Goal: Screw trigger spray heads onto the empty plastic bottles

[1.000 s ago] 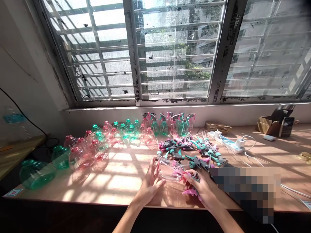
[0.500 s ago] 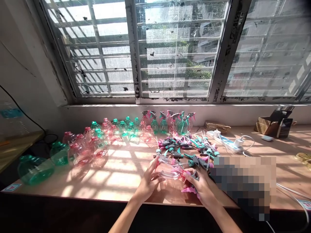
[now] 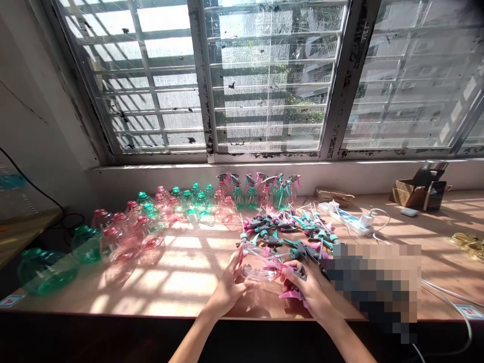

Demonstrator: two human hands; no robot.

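Observation:
A clear pink bottle [image 3: 259, 267] lies on its side just above the table's front part, its neck toward the right. My left hand [image 3: 227, 282] is wrapped round its base end. At the neck, my right hand [image 3: 302, 282] is closed on a trigger spray head [image 3: 293, 295] with a pink lever; the fingers partly hide where it meets the neck. Behind the hands lies a pile of loose spray heads [image 3: 280, 222], grey with pink or teal parts and thin tubes.
Open pink and green bottles [image 3: 121, 247] stand to the left and back. Several bottles with spray heads [image 3: 251, 194] stand by the wall. A power strip [image 3: 346, 219], a cardboard box [image 3: 408, 194] and a blurred-out dark object [image 3: 374, 287] are on the right.
The camera view has shifted slightly. Both hands keep hold of the pink bottle and spray head in nearly the same place, with the fingers only slightly moved.

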